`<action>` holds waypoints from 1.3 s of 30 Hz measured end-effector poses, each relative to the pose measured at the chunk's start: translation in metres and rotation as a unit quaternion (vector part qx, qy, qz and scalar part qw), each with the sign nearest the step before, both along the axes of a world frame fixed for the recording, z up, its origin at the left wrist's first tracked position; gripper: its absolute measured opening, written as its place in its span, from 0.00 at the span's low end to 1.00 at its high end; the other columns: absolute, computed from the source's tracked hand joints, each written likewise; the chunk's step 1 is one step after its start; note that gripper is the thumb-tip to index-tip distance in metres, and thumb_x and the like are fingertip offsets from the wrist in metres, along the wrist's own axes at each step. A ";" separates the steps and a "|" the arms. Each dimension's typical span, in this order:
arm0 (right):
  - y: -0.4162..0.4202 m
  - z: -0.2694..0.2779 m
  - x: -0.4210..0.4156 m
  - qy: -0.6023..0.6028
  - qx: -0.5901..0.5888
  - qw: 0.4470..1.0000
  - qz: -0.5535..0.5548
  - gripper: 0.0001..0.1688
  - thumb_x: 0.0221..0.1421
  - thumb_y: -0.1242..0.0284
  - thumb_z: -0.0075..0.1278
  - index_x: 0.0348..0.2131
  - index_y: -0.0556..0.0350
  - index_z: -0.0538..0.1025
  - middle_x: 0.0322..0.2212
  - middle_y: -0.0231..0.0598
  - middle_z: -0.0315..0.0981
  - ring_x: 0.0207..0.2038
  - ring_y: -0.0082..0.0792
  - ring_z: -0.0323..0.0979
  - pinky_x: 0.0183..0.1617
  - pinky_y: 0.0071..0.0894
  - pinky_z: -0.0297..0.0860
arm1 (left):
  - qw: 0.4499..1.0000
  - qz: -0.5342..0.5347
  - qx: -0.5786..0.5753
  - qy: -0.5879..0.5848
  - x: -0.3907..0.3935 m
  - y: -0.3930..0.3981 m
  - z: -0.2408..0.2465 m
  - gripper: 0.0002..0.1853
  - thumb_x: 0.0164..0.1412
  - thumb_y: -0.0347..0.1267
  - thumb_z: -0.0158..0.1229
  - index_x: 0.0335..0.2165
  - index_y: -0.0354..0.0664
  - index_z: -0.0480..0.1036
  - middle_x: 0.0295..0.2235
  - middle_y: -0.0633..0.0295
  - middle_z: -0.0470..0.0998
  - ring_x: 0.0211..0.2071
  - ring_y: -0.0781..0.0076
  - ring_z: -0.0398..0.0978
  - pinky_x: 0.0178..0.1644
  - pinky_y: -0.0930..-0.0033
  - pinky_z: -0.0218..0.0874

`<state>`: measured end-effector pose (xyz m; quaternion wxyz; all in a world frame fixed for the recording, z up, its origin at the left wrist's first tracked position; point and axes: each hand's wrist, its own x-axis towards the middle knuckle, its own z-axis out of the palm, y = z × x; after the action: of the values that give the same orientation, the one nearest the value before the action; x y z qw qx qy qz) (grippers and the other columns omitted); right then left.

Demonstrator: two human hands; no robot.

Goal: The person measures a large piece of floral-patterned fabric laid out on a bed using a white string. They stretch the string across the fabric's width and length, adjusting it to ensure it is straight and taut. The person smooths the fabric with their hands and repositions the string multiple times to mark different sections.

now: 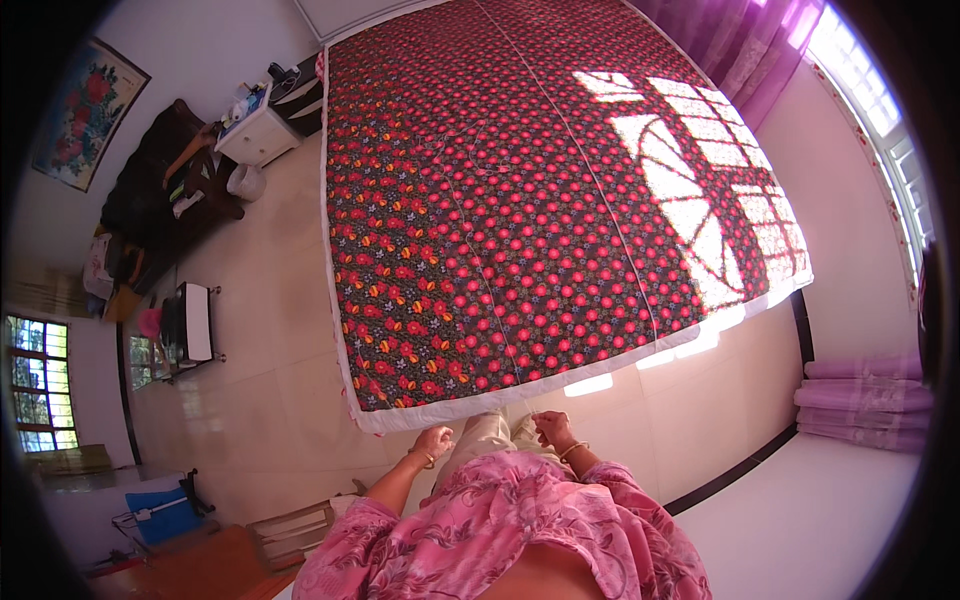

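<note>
A large quilt (525,247) with a dark floral top and a white border lies spread before me on a raised surface. Along it runs a long white thread line (581,146); a second, fainter thread line (480,262) reaches the near edge, with loose loops farther up. My right hand (553,429) is just short of the white border, finger and thumb pinched on a thin white thread; whether a needle is there is too small to tell. My left hand (433,442) is curled near the quilt's near left corner, nothing visible in it. Each wrist wears a bangle.
A white bedside cabinet (259,135) holding small items stands left of the quilt, beside a waste bin (246,182) and dark wooden seat (161,165). Farther left is a low wheeled table (196,322). A slatted wooden chair (292,529) stands behind my left arm. Purple curtains (862,401) hang at right.
</note>
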<state>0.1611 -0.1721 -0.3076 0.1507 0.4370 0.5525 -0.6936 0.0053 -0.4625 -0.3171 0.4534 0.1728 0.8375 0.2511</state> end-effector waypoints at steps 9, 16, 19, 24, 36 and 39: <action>-0.001 0.013 0.008 0.013 -0.015 1.000 0.023 0.11 0.52 0.71 0.47 0.34 0.58 0.74 0.18 0.35 0.69 0.12 0.24 0.66 0.12 0.24 0.66 | 0.998 0.031 0.013 0.054 0.034 -0.022 0.036 0.20 0.42 0.35 0.60 0.37 0.41 0.72 0.30 0.57 0.77 0.33 0.63 0.75 0.39 0.66 0.65; 0.000 0.030 0.024 -0.010 0.013 0.999 0.046 0.12 0.52 0.71 0.47 0.36 0.60 0.73 0.18 0.37 0.70 0.12 0.26 0.67 0.13 0.25 0.67 | 0.994 -0.035 0.019 0.097 0.050 -0.032 0.052 0.19 0.41 0.36 0.56 0.36 0.41 0.73 0.29 0.56 0.76 0.33 0.59 0.74 0.39 0.64 0.64; -0.009 0.042 0.025 -0.045 0.007 0.999 0.024 0.12 0.52 0.71 0.48 0.35 0.61 0.73 0.18 0.37 0.70 0.13 0.26 0.67 0.13 0.25 0.66 | 0.993 -0.061 0.017 0.096 0.039 -0.037 0.050 0.19 0.42 0.36 0.57 0.36 0.41 0.73 0.29 0.54 0.76 0.33 0.58 0.74 0.39 0.63 0.64; -0.022 0.044 0.029 -0.037 0.014 0.999 -0.005 0.12 0.51 0.71 0.49 0.34 0.61 0.74 0.18 0.36 0.70 0.13 0.25 0.66 0.12 0.24 0.66 | 0.992 -0.081 0.029 0.093 0.020 -0.036 0.059 0.20 0.43 0.37 0.58 0.38 0.40 0.72 0.30 0.52 0.76 0.34 0.57 0.73 0.39 0.62 0.64; -0.067 0.021 -0.002 -0.062 0.060 0.996 -0.007 0.13 0.51 0.69 0.50 0.34 0.60 0.74 0.18 0.37 0.69 0.12 0.26 0.66 0.12 0.25 0.65 | 0.983 -0.182 0.029 0.020 -0.008 -0.080 0.015 0.18 0.45 0.36 0.54 0.37 0.42 0.73 0.33 0.51 0.75 0.36 0.55 0.73 0.42 0.61 0.63; -0.073 0.025 -0.015 -0.029 0.031 0.997 -0.056 0.14 0.50 0.68 0.51 0.33 0.61 0.74 0.17 0.36 0.68 0.12 0.25 0.65 0.11 0.25 0.64 | 0.981 -0.189 0.044 0.016 -0.028 -0.075 0.024 0.19 0.45 0.36 0.55 0.38 0.41 0.72 0.33 0.51 0.75 0.36 0.55 0.73 0.41 0.60 0.63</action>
<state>0.1463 -0.2456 -0.2829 0.1135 0.4920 0.5439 -0.6702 -0.0231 -0.5377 -0.2936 0.4708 0.3523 0.7851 0.1947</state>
